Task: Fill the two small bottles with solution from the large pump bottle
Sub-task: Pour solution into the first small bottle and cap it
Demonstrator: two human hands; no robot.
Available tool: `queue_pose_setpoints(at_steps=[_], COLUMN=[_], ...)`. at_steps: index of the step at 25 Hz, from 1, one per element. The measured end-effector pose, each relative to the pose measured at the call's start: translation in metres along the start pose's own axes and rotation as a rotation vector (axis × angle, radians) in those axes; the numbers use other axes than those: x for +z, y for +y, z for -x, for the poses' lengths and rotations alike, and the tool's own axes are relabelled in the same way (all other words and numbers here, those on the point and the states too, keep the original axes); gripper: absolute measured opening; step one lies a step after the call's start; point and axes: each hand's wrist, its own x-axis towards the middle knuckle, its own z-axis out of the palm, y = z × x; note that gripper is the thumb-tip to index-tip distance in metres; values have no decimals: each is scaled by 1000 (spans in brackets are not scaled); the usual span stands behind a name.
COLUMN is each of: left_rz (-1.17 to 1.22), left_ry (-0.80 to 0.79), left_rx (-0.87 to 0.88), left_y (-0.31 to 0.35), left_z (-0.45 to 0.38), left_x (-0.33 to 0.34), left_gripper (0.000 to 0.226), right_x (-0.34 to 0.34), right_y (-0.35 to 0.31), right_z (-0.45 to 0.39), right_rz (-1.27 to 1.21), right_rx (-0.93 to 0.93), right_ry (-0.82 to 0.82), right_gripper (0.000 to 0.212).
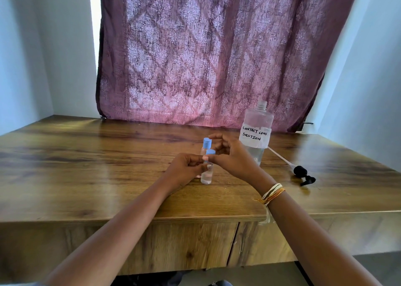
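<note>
A brown wood-grain table stands before a mauve patterned curtain. Near the table's middle, the person's left hand curls its fingers around the body of a small clear plastic bottle, which stands upright on the tabletop and holds clear liquid. Just behind it, a second small clear bottle with a blue cap stands upright, mostly hidden. The right hand, with thin cream and orange threads tied at its wrist, pinches the front bottle's blue cap between thumb and forefinger, the other fingers loosely bent above; whether that cap is fully seated cannot be told. To the right, well behind the hands, stands a large clear plastic bottle, open at the neck, about half full of clear liquid, bearing a white label handwritten "CONTACT LENS SOLUTION". Further right, its black pump head with a long white tube lies flat on the table
</note>
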Motion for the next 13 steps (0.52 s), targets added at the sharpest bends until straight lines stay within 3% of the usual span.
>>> queue_pose_setpoints(at_steps=[4,10,13], left_rz=[-19,-30,-46], left_ry=[-13,-14,-10], left_rx=[12,5,5], left_y=[-1,-3,-3], left_z=[0,-2,-2], left_x=[-1,-1,-1], left_gripper=[20,16,17], right_x=[1,0,2], right_y=[1,-1,2], right_z=[3,2,3], right_rz=[-92,-107,-114], right_rx=[-2,3,9], right_ry=[-81,-19,41], right_gripper=[68,36,31])
